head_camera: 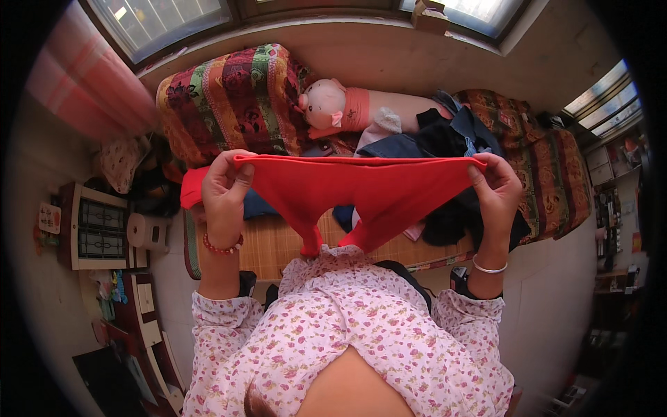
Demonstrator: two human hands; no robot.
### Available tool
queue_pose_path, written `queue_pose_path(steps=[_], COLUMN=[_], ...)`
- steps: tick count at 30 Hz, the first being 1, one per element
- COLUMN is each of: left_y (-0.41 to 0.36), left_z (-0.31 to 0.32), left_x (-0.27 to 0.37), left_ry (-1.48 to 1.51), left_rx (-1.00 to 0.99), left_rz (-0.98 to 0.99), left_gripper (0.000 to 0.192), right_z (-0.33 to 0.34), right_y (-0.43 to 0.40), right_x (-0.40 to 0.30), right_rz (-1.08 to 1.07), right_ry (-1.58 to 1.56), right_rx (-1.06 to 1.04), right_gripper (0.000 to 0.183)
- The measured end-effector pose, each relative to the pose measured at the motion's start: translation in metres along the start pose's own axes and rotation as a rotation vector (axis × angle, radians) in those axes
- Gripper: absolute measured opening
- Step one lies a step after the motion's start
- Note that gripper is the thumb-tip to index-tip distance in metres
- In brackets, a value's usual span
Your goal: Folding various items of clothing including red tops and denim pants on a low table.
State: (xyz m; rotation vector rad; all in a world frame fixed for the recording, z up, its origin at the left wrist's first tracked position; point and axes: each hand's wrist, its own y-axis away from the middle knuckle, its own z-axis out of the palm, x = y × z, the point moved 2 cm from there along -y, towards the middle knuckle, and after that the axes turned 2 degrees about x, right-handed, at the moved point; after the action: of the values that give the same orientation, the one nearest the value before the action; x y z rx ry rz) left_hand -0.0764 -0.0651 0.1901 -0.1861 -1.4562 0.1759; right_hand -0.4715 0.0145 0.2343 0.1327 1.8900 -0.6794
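A pair of red leggings (359, 193) hangs stretched wide between my hands, its waistband level and its two legs drooping towards my lap. My left hand (227, 182) pinches the left end of the waistband between thumb and fingers. At the opposite end, my right hand (495, 182) grips the waistband the same way. Behind the leggings lies a heap of dark and denim clothes (458, 135), partly covered by the red cloth. Another red folded cloth (193, 187) rests just beyond my left wrist. The leggings' lower ends are partly hidden near my floral blouse.
A sofa with a bamboo mat (271, 234) stretches before me. A pink pig plush (325, 104) lies along its back, beside a patterned covered cushion (229, 99). On the left stand a white plastic stool (148, 232) and a cabinet with glass doors (101, 228). Shelves (615, 219) line the right.
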Motion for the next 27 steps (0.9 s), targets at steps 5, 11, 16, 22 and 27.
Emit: queue_pose_path(steps=[5, 11, 16, 22, 27], left_y=[0.003, -0.001, -0.025, -0.011, -0.003], left_z=[0.0, -0.001, 0.085, 0.135, 0.125], left_x=[0.009, 0.09, 0.096, 0.023, 0.012], left_ry=[0.126, 0.582, 0.629, 0.771, 0.856], left_rx=[0.004, -0.269, -0.352, -0.634, -0.737], left_rz=[0.016, 0.767, 0.427, -0.048, -0.189], left_gripper=[0.012, 0.015, 0.013, 0.017, 0.017], right_z=[0.0, -0.026, 0.059, 0.11, 0.111], right_y=[0.002, -0.002, -0.024, -0.026, -0.016], right_x=[0.0, -0.047, -0.076, -0.065, -0.062], right_rz=[-0.047, -0.534, -0.509, -0.504, -0.477], right_ry=[-0.057, -0.51, -0.608, -0.626, -0.574], right_rx=[-0.03, -0.276, -0.4, -0.495, -0.567], right_gripper=[0.015, 0.013, 0.015, 0.018, 0.017])
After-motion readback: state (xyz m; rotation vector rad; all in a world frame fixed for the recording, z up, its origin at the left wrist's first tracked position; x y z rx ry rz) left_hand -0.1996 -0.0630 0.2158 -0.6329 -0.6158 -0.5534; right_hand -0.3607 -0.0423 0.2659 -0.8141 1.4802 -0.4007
